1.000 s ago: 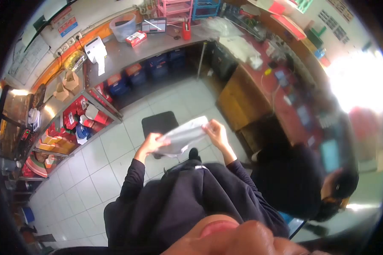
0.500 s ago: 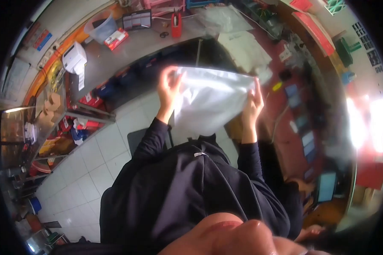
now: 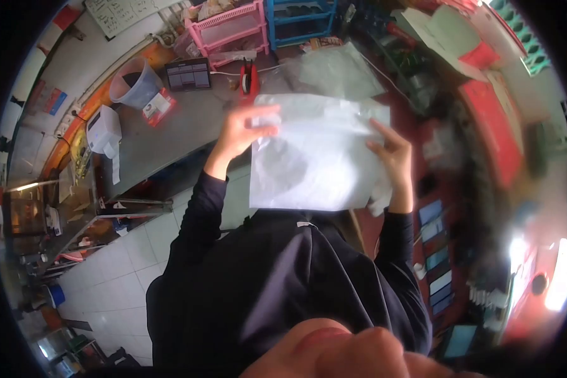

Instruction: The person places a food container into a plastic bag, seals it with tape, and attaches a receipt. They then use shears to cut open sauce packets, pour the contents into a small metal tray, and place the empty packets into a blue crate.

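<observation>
Presently both hands are raised in front of the chest, holding a white plastic bag (image 3: 318, 157) spread flat between them. The left hand (image 3: 242, 132) grips the bag's upper left edge, fingers curled over the rim and thumb behind it as far as can be seen. The right hand (image 3: 394, 154) clamps the right edge, fingers laid across the front face. Holding it at opposite edges keeps the sheet taut and facing the wearer, which I judge suits inspecting or opening it.

The bag is thin, soft film, roughly rectangular, milky and slightly translucent; a darker shadow shows through its lower left part, and fine creases run across the surface. Its lower edge hangs just above the dark garment on the torso.

Beyond the left hand lies a grey metal worktop (image 3: 183, 126), smooth and dull, carrying a translucent plastic tub (image 3: 134, 82), a small red-and-white box (image 3: 159, 106) and a white label printer (image 3: 104, 129). Further out from the fingertips stand pink (image 3: 230, 28) and blue (image 3: 302, 19) plastic drawer racks. Behind the bag's top edge lies more crumpled clear film (image 3: 334, 69). Right of the right hand the surface is blurred, reddish, details indistinct.
</observation>
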Demonstrator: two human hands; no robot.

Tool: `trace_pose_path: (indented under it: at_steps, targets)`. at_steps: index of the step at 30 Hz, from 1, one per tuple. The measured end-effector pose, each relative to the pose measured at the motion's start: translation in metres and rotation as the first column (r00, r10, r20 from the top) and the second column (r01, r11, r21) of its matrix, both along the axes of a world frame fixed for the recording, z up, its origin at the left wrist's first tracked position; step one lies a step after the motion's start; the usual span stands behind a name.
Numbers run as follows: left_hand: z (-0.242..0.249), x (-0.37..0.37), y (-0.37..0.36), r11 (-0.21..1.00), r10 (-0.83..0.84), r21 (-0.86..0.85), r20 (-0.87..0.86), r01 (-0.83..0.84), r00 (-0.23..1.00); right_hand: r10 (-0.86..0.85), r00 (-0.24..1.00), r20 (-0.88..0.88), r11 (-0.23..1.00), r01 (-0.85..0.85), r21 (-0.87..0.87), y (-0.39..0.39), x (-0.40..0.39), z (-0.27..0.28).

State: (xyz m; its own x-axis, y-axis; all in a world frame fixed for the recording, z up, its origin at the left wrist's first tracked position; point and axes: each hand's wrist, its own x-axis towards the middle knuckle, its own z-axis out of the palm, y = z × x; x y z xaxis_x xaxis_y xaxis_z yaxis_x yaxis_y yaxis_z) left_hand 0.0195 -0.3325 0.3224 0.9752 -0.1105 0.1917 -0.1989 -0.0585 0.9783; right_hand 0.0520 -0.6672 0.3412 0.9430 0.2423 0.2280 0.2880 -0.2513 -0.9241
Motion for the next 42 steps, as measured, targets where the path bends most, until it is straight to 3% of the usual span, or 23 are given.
trace_pose_path:
  at_steps: [2,5,6,7,9,10,14,16,17,19,20,21,23,24,29,31,33,35,37,39,40,42]
  targets:
    - [0.003,0.037,0.011,0.986,0.097,0.12,0.127,-0.113,0.987,-0.037,0.999,-0.035,0.999,0.038,0.016,0.009,0.042,0.001]
    - [0.007,0.1,0.025,0.976,0.164,0.122,0.147,-0.182,0.975,-0.081,0.992,-0.094,0.997,0.081,-0.007,0.025,0.106,0.007]
    - [0.019,0.118,0.03,0.911,0.227,0.331,0.102,-0.248,0.969,-0.084,0.994,-0.074,0.996,0.086,0.021,0.032,0.129,0.005]
    - [0.015,0.141,0.036,0.914,0.218,0.324,0.11,-0.243,0.97,-0.094,0.993,-0.065,0.995,0.095,0.018,0.037,0.15,0.006]
    - [0.007,0.193,0.049,0.958,0.223,0.101,0.323,-0.267,0.92,-0.18,0.982,-0.053,0.981,0.175,-0.08,0.054,0.194,0.013]
    - [0.01,0.212,0.061,0.906,0.252,0.269,0.278,-0.327,0.927,-0.191,0.978,-0.08,0.981,0.188,-0.045,0.058,0.218,0.007]
    - [0.009,0.306,0.097,0.926,0.256,0.184,0.333,-0.329,0.908,-0.235,0.971,-0.037,0.97,0.231,-0.074,0.091,0.304,0.017]
    - [0.014,0.347,0.114,0.856,0.225,0.304,0.509,-0.418,0.831,-0.199,0.951,0.236,0.972,0.223,-0.077,0.101,0.349,0.018]
    - [0.017,0.364,0.12,0.86,0.227,0.3,0.5,-0.413,0.836,-0.201,0.952,0.229,0.97,0.225,-0.088,0.107,0.368,0.021]
    - [0.03,0.401,0.132,0.952,0.202,0.12,0.44,-0.28,0.875,-0.107,0.993,-0.041,0.984,0.112,0.141,0.122,0.405,0.037]
    - [0.038,0.416,0.14,0.979,0.163,0.079,0.254,-0.188,0.953,-0.039,0.994,-0.104,0.99,0.052,0.131,0.125,0.424,0.046]
    - [0.049,0.429,0.146,0.978,0.166,0.08,0.254,-0.191,0.953,0.031,0.986,-0.162,0.991,-0.01,0.13,0.128,0.444,0.054]
    - [0.069,0.457,0.16,0.955,0.206,0.168,0.22,-0.245,0.953,0.056,0.992,-0.115,0.982,-0.034,0.184,0.143,0.484,0.06]
    - [0.064,0.479,0.168,0.958,0.201,0.145,0.283,-0.249,0.938,0.036,0.993,-0.111,0.982,-0.014,0.188,0.154,0.498,0.069]
    - [0.064,0.551,0.195,0.949,0.261,0.109,0.263,-0.297,0.929,0.07,0.985,-0.158,0.988,-0.047,0.144,0.182,0.602,0.074]
    - [0.05,0.58,0.21,0.901,0.125,0.341,0.386,-0.267,0.914,0.211,0.978,-0.005,0.976,-0.211,-0.048,0.179,0.66,0.055]
    - [0.045,0.598,0.212,0.906,0.074,0.339,0.461,-0.252,0.885,0.269,0.963,0.012,0.957,-0.266,-0.112,0.187,0.696,0.049]
    - [0.031,0.617,0.217,0.822,0.032,0.497,0.445,-0.277,0.895,0.327,0.945,0.022,0.931,-0.319,-0.177,0.191,0.719,0.043]
    - [0.02,0.627,0.22,0.766,0.021,0.576,0.423,-0.287,0.906,0.381,0.92,-0.088,0.87,-0.389,-0.304,0.194,0.739,0.039]
    - [0.018,0.633,0.221,0.628,0.0,0.724,0.367,-0.286,0.93,0.303,0.938,-0.169,0.847,-0.346,-0.404,0.2,0.753,0.032]
    - [0.019,0.633,0.22,0.631,0.005,0.72,0.368,-0.289,0.93,0.321,0.944,-0.071,0.819,-0.315,-0.479,0.204,0.756,0.028]
    - [0.025,0.629,0.213,0.389,-0.045,0.835,0.44,-0.39,0.897,0.34,0.94,0.026,0.782,-0.267,-0.563,0.206,0.761,0.022]
